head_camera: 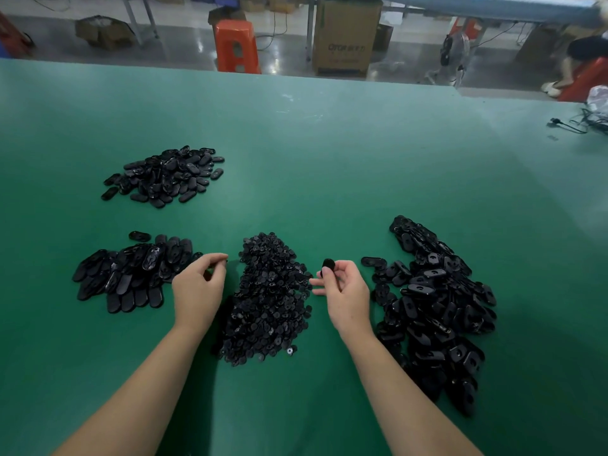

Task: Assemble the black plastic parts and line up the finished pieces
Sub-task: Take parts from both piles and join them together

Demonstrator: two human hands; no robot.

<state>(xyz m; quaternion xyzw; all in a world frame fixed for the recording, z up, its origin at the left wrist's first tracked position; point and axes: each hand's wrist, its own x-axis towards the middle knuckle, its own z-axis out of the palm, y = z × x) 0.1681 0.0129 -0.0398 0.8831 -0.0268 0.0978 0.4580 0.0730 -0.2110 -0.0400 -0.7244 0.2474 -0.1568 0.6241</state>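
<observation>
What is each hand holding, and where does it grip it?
Right hand pinches a black oval piece by its lower end. Left hand pinches something small; unclear what.

I'm in a factory assembly hall. Under my hands stretches a long green workbench (329, 143) heaped with black plastic parts (268, 301); beyond it are cardboard boxes (343, 37), an orange stool (237, 46) and another bench's legs on bare concrete.

My right hand (345, 292) pinches a black oval part (327, 266); my left hand (197, 284), fingers curled, flanks the small-parts pile (268, 301) between them.
</observation>
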